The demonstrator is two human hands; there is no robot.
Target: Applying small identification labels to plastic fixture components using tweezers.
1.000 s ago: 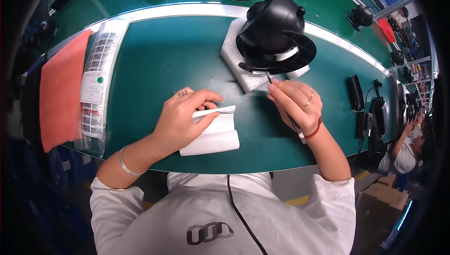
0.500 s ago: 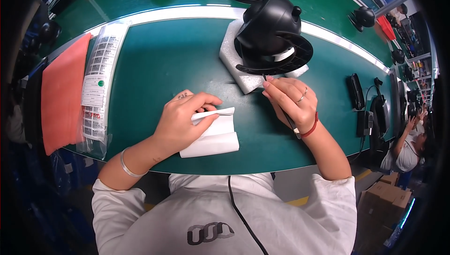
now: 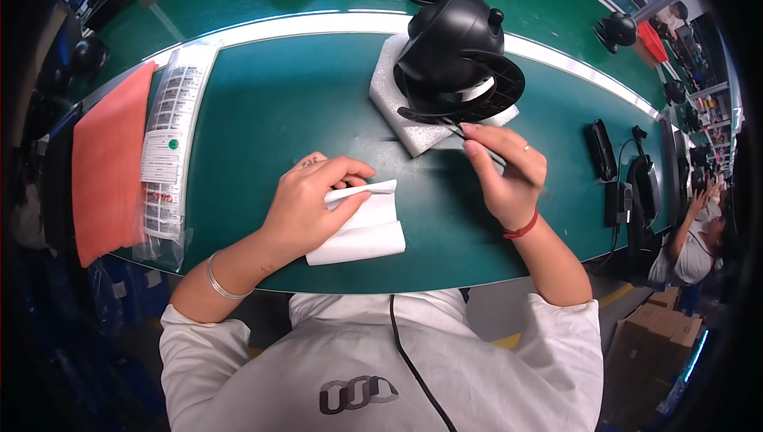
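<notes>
White paper is what the left hand (image 3: 306, 205) works with: a folded sheet (image 3: 362, 229) lying flat on the green desk (image 3: 270, 114), close to the person's chest. The thumb and forefinger of that hand are pressed together on the sheet's raised upper flap, lifting it a little while the rest stays down. Such paper looks light, thin and limp; it would likely crease or tear if pulled hard, so a gentle pinch at the free edge seems the sensible hold.

The right hand (image 3: 509, 174) pinches a thin dark tool (image 3: 477, 142), perhaps tweezers, its tip reaching to the lower rim of a black round fan-like housing (image 3: 457, 54). The grip on the tool is closed, fingers bunched near its middle. The housing sits tilted on a white foam block (image 3: 401, 110) toward the far side of the desk. It appears to be stiff moulded plastic, fairly light, smooth enough to slip; its open ring rim looks the easiest place to hold.

At the left lie an orange sheet (image 3: 107, 166) and a bag of printed labels (image 3: 171, 142).
</notes>
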